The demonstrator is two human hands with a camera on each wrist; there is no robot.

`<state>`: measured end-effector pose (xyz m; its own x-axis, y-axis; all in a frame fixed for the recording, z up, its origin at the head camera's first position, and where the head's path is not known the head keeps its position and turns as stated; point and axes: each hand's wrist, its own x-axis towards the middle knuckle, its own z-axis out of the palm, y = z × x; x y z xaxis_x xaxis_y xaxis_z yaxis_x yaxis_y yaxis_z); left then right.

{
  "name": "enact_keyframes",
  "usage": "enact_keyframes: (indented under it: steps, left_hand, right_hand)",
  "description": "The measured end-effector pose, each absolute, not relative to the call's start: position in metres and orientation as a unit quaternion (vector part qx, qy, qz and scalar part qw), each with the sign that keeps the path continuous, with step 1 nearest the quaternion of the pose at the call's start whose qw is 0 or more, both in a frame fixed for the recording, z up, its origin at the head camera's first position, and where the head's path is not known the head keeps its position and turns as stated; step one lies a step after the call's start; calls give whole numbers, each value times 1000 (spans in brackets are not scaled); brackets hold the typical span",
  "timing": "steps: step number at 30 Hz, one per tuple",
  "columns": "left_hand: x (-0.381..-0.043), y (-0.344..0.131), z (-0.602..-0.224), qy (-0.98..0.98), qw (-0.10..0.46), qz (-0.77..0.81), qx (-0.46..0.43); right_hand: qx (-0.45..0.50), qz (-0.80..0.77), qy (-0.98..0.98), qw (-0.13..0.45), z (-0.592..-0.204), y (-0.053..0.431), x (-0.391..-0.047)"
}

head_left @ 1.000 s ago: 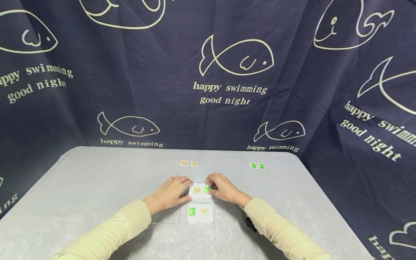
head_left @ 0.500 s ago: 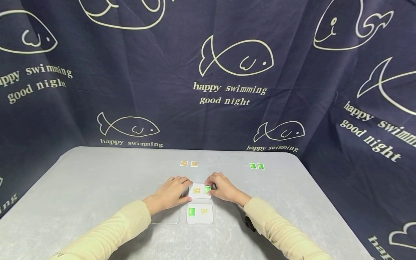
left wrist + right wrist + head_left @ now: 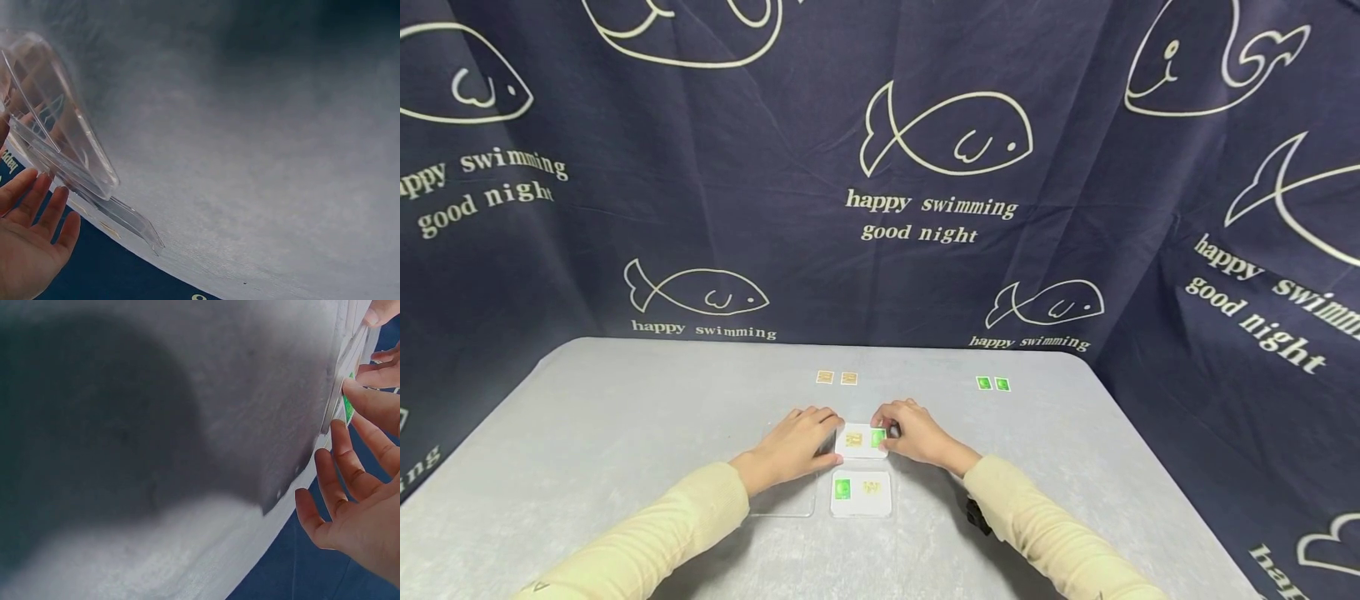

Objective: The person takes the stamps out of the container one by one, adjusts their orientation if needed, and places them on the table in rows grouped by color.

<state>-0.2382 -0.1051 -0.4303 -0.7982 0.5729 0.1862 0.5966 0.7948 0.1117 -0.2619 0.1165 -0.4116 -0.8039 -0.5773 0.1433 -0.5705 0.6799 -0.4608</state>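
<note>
A shallow clear box with a white base (image 3: 862, 454) lies in the middle of the table, with a small tan picture card (image 3: 853, 439) on its left half. At its right edge my right hand (image 3: 921, 433) pinches a small green picture card (image 3: 877, 437) between thumb and finger; in the right wrist view a strip of that green card (image 3: 349, 405) shows among the fingertips. My left hand (image 3: 801, 440) rests at the box's left edge, thumb at the near corner and forefinger at the far one. The left wrist view shows its other fingers (image 3: 50, 212) extended loosely beside clear plastic (image 3: 94, 153).
Nearer me lies a second white-based box (image 3: 861, 507) with a green card (image 3: 842, 489) and a pale gold one (image 3: 871, 487). A transparent plastic piece (image 3: 790, 504) lies left of it. Two tan cards (image 3: 825, 377) and two green cards (image 3: 984, 383) lie towards the back.
The green card and the right fingertips have shifted very slightly left on the far box. The left hand stays in place.
</note>
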Motion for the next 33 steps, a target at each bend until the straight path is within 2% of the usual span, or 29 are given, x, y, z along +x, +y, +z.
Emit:
enact_keyframes:
  steps: [21,33]
  left_hand:
    - [-239,-103,-430,-943,74,-90,-312]
    - [-239,-104,-428,-944,64,-90,-310]
  right_hand:
    - [-293,-349,889,37,-413,117,-267]
    - [-253,-406,874,79,-408,122,-272]
